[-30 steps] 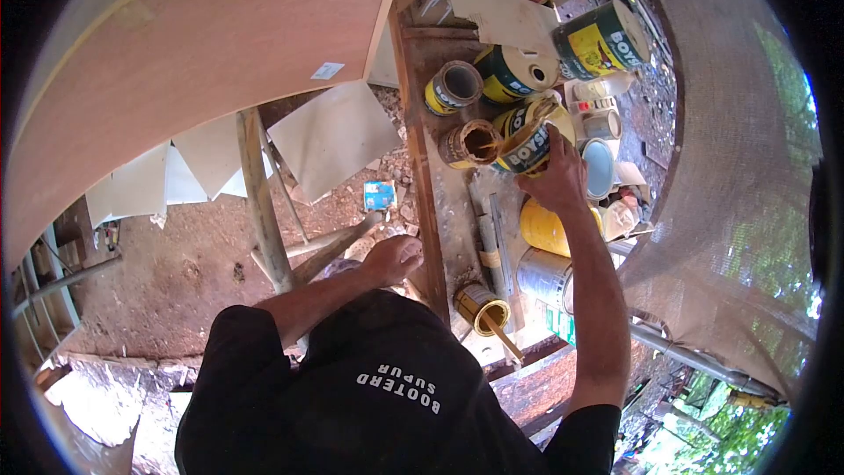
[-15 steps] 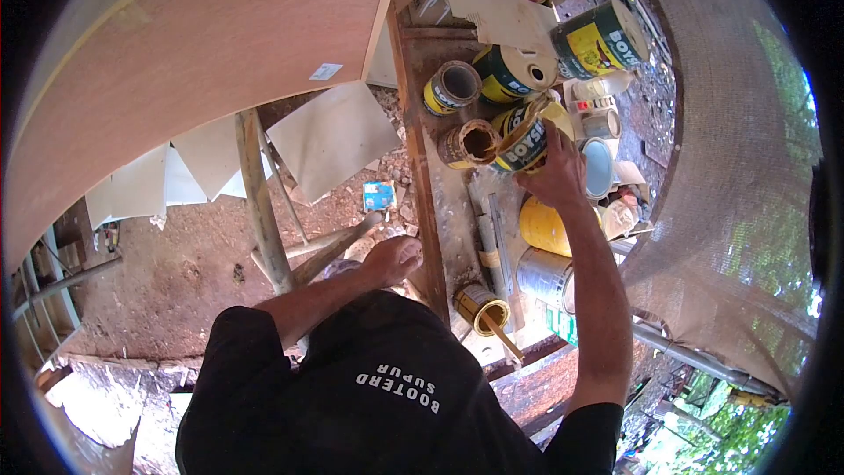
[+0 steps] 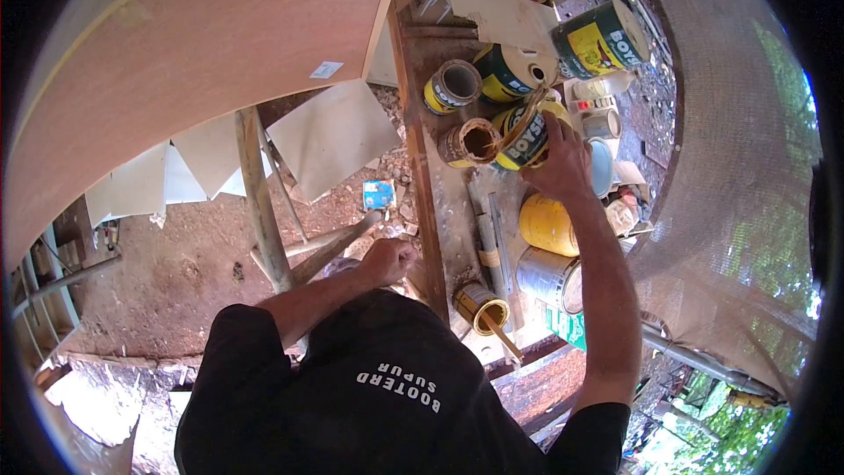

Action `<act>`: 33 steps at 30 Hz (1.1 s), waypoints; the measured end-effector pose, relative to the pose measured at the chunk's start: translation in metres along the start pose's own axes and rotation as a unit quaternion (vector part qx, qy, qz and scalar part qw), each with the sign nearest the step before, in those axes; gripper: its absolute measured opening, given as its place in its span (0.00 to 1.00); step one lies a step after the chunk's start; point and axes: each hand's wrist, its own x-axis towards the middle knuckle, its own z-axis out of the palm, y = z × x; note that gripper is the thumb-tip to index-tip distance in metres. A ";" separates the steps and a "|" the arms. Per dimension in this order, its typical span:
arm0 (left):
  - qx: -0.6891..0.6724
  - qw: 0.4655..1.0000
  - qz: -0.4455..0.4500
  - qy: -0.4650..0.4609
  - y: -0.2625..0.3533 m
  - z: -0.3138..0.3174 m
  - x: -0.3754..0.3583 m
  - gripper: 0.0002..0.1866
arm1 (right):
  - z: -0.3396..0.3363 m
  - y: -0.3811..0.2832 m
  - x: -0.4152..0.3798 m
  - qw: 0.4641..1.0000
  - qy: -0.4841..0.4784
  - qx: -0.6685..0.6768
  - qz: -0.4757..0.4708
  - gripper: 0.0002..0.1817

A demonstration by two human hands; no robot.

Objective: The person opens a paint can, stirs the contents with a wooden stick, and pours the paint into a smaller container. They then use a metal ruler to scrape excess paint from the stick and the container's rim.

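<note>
My right hand (image 3: 564,158) is wrapped round a yellow-and-dark-green Boysen paint can (image 3: 526,139), fingers over its upper side. The can leans, and a brown-smeared strip shows along its far edge. Right beside it stands an open tin with brown-stained walls (image 3: 469,142). Another open Boysen can (image 3: 452,88) is just beyond that tin. Behind the gripped can lies a larger green-and-yellow can (image 3: 512,72) with a round hole in its top. My left hand (image 3: 389,261) is curled into a loose fist near the bench edge, with nothing visible in it.
Nearer me on the bench (image 3: 453,237) stands a yellow-rimmed tin (image 3: 480,306) with a wooden stick in it. A yellow container (image 3: 549,224) and a silver can (image 3: 549,279) line the right side. A large wooden panel (image 3: 237,62) rises at the left.
The Boysen can has turned in my right hand, its lettering now steeper, and the hand has shifted slightly right. My left hand's fingers have curled in more.
</note>
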 end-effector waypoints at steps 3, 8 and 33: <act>0.000 1.000 -0.010 -0.013 0.000 0.000 0.000 0.06 | -0.004 -0.001 0.002 1.000 -0.014 0.001 -0.003 0.64; -0.001 1.000 -0.001 -0.021 -0.003 0.002 0.000 0.06 | -0.003 0.003 0.005 0.999 0.017 -0.024 -0.031 0.58; 0.027 0.999 0.012 0.024 -0.009 0.004 -0.002 0.09 | -0.016 -0.004 0.010 0.999 -0.015 -0.034 -0.030 0.60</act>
